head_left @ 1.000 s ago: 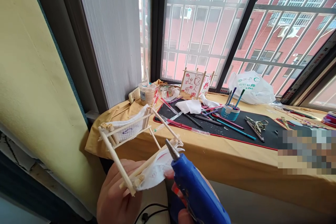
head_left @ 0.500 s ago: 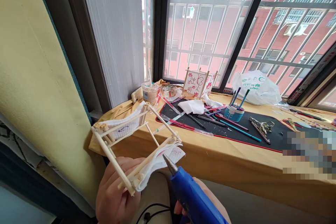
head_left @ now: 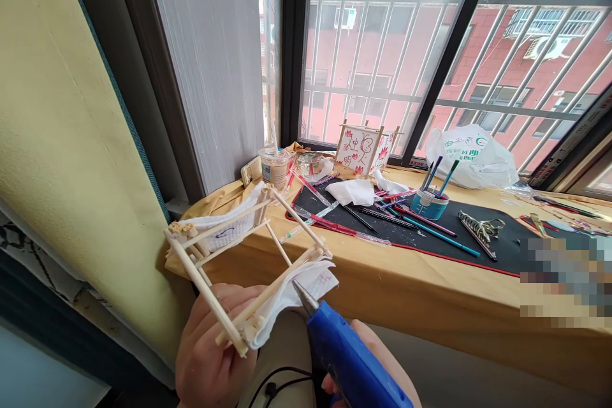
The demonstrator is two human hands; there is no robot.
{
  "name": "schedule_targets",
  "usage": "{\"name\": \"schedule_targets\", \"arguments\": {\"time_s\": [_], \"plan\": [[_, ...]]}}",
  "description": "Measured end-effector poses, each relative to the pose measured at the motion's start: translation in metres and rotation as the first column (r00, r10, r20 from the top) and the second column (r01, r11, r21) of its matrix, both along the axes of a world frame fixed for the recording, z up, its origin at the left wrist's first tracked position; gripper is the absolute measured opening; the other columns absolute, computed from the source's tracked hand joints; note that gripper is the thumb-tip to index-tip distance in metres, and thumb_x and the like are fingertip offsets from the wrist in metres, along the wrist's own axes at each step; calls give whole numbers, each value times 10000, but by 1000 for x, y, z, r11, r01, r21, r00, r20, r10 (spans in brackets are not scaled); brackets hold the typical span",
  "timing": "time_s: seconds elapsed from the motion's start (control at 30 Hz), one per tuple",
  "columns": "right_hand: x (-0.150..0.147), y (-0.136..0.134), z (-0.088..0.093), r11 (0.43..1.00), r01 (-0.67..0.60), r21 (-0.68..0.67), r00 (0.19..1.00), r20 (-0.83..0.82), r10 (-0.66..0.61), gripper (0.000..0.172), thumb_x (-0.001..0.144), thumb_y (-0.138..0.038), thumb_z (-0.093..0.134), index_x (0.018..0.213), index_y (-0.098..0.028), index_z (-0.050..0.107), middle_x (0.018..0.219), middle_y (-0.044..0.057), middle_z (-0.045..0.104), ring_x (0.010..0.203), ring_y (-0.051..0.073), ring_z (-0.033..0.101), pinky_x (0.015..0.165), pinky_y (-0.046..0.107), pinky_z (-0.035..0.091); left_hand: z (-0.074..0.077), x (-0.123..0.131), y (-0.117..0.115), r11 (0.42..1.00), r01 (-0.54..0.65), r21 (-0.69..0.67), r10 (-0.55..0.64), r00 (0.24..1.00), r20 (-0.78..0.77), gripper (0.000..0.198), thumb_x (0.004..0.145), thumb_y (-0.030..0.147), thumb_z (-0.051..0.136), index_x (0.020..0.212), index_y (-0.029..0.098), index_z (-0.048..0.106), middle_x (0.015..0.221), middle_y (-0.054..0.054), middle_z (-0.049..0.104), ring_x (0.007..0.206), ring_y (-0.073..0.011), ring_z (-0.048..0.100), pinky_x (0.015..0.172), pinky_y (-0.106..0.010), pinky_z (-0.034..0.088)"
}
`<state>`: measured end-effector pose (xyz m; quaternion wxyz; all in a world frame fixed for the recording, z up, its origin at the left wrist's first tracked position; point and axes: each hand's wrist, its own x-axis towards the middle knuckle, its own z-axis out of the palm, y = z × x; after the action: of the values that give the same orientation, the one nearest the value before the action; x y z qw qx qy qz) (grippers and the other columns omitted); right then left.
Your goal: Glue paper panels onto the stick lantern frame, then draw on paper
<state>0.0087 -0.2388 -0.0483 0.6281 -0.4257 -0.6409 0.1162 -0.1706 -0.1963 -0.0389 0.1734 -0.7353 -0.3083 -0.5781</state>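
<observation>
My left hand (head_left: 213,347) is closed around the near corner of a wooden stick frame (head_left: 203,290), which is held tilted in the air before the ledge. White cloth (head_left: 280,303) hangs along the frame's near side, and another piece of white cloth with dark marks (head_left: 227,226) covers its far left side. In my right hand (head_left: 382,350) is a blue glue gun (head_left: 351,357), its handle partly out of view. The metal nozzle points up and left, close to the near cloth; whether it touches I cannot tell.
A finished-looking stick lantern (head_left: 358,150) with red drawings stands by the window. On the black mat (head_left: 497,223) lie pens, white tissue (head_left: 351,192), a hair clip (head_left: 478,233) and a blue pen cup (head_left: 430,204). Behind are a drink cup (head_left: 274,167) and a plastic bag (head_left: 471,159). A black cable (head_left: 282,373) hangs below.
The glue gun has shifted slightly left, bringing its nozzle nearer the cloth. My left hand and the stick frame are nearly still; the view has turned a little.
</observation>
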Motion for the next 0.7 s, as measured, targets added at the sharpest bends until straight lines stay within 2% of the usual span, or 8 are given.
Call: {"name": "schedule_targets", "arguments": {"time_s": [0.1,0.23,0.4,0.57,0.7], "plan": [[5,0,0,998,-61,-17,998,27,61,271,818,-394,575,618,-217,620,362,-42,486,285,91,451,281,178,367,1,0,-1,1000,5,-7,-5,1000,-7,242,768,4,473,937,133,589,787,-64,615,780,-181,563,682,-308,471],[12,2,3,994,-101,43,991,91,96,202,797,-337,603,629,-225,616,367,-47,471,285,81,429,283,167,340,0,-1,-1,1000,2,-15,-3,1000,-3,270,760,-7,472,944,140,603,786,-57,620,792,-183,566,702,-311,470],[18,7,9,995,-32,95,992,128,20,151,764,-303,629,630,-237,610,380,-50,447,298,75,394,288,160,296,-3,-2,0,1000,-7,-25,6,1000,-4,273,770,10,487,961,157,616,798,-56,639,794,-193,573,706,-324,475],[11,5,-3,985,-63,160,993,110,46,206,791,-342,583,618,-229,588,374,-49,404,295,72,376,285,163,304,-2,-2,0,1000,3,-20,-3,1000,-9,284,780,9,468,973,153,620,839,-67,661,798,-189,581,700,-320,480],[-3,-3,-7,993,55,100,998,10,-56,287,814,-444,527,652,-217,589,399,-28,409,325,101,409,297,211,345,-1,-2,0,1000,-1,-27,1,1000,-6,234,815,64,478,976,155,621,849,-73,675,800,-197,593,685,-323,484]]}}
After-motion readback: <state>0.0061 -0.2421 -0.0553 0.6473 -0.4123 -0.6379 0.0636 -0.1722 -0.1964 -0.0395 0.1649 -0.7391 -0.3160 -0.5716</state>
